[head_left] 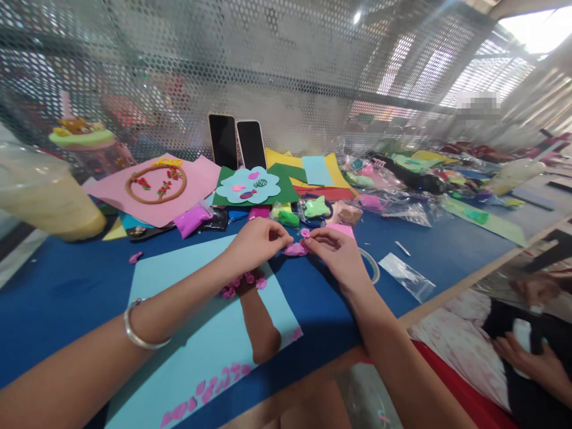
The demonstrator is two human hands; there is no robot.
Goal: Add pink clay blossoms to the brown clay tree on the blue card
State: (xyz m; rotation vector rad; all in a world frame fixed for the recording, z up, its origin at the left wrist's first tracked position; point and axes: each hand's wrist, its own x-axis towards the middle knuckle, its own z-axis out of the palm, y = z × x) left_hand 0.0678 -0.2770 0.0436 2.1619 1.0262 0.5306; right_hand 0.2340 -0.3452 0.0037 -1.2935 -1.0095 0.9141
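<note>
Between thumb and fingers, my right hand [336, 255] pinches a small pink clay flower [305, 233]. My left hand [261, 243] is closed in a pinch, its fingertips at the left edge of a pink clay lump [295, 249]; whether they grip a piece is hard to see. Below lies a light blue sheet [179, 322] bearing a brown tree trunk [258, 325]. Pink clay flowers [230, 291] cluster at the trunk's top, partly hidden by my left arm. Flat pink petal pieces [208, 390] line the sheet's lower edge.
Two phones [251, 145] lean against the perforated metal screen [304, 53]. Clay packets [193, 219] and a tape roll [372, 267] lie around my hands. A drink cup [49, 196] stands at left. On the right, another person's hand [531, 354] holds a white object.
</note>
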